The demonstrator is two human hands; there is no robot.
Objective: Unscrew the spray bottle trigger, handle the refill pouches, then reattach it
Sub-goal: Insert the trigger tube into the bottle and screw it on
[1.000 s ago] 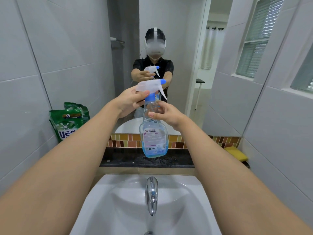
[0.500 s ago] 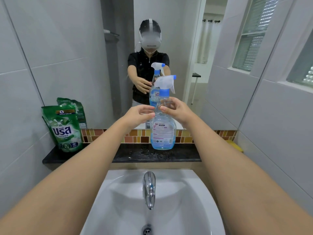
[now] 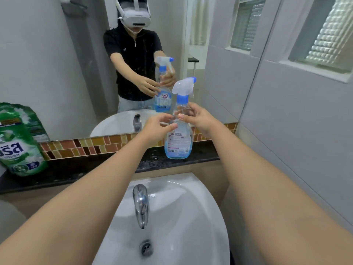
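Spray bottle [image 3: 178,142] stands upright on the dark ledge [image 3: 80,169], centre frame, trigger [image 3: 183,86] on. Right hand [image 3: 198,119] wraps the neck; left hand [image 3: 158,127] loosely curled beside it, gripping nothing. Advice: steady the body, turn the blue collar [image 3: 182,100]. Green pouch [image 3: 18,142] far left.

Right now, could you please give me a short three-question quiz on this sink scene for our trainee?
1. True or false: the trigger sits on the bottle.
2. Where does the bottle stand? A) in the sink B) on the dark ledge C) lifted clear of everything
3. Fill in: the green pouch stands at the ledge's ____ end.

Key
1. True: the trigger is on the neck, while the left hand and right hand are at the bottle's upper part.
2. B.
3. Left.
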